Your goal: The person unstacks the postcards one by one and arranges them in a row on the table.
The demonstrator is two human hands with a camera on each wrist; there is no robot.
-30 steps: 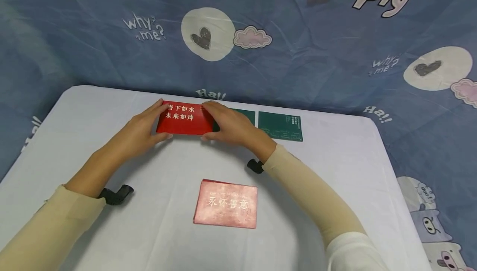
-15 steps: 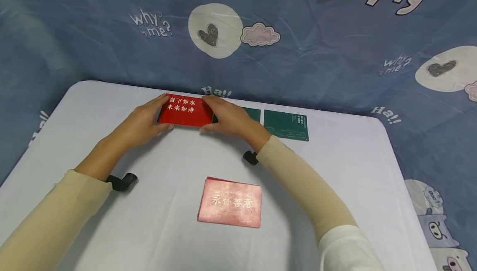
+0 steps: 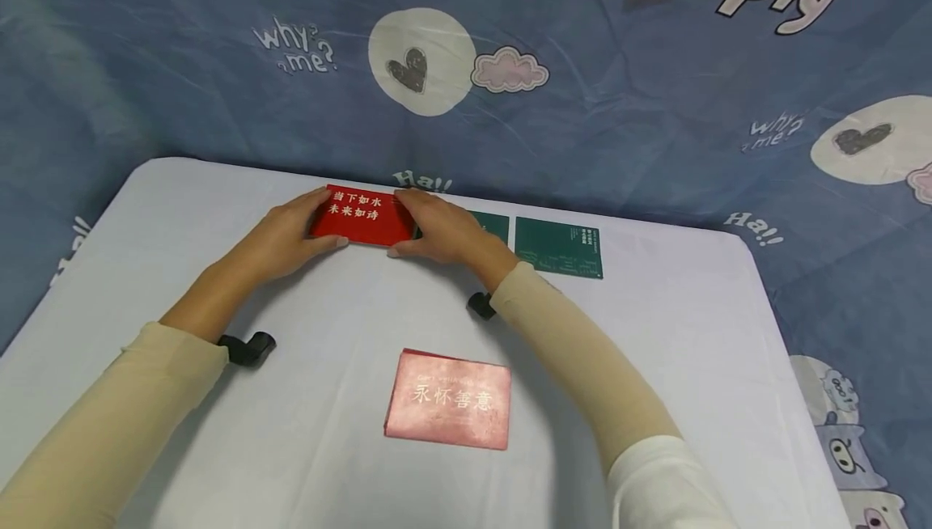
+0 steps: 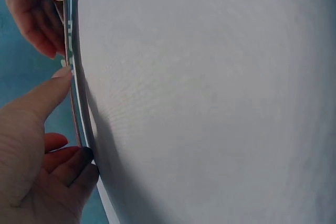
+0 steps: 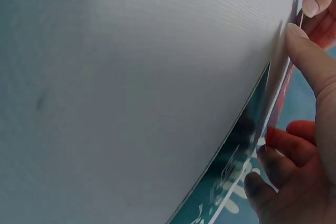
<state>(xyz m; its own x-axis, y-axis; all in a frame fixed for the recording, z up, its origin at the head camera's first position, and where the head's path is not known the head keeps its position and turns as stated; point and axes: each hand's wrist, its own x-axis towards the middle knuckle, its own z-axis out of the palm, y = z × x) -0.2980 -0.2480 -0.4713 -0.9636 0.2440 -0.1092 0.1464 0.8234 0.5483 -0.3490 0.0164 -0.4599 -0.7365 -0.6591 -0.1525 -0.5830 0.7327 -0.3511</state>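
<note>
A red card (image 3: pixel 360 217) with white Chinese characters lies between my two hands at the far left edge of the table. My left hand (image 3: pixel 273 242) pinches its left end, thumb along the near edge and fingers at the far edge. At the right end, my right hand (image 3: pixel 451 230) holds it the same way, thumb near and fingers far. The left wrist view shows the card (image 4: pixel 76 108) almost edge-on, close over the white cloth. Partly hidden behind my right hand is a green card (image 3: pixel 495 226), just right of the red one.
Another green card (image 3: pixel 559 246) lies farther right in the same row. Nearer me, a small stack of pinkish-red cards (image 3: pixel 447 399) with white characters rests on the white tablecloth (image 3: pixel 320 399). Behind the table hangs a blue printed cloth (image 3: pixel 218 108).
The head view has shifted slightly. Both hands stay on the red card; my left thumb has slid a little to the right along its near edge. The other cards lie still.
</note>
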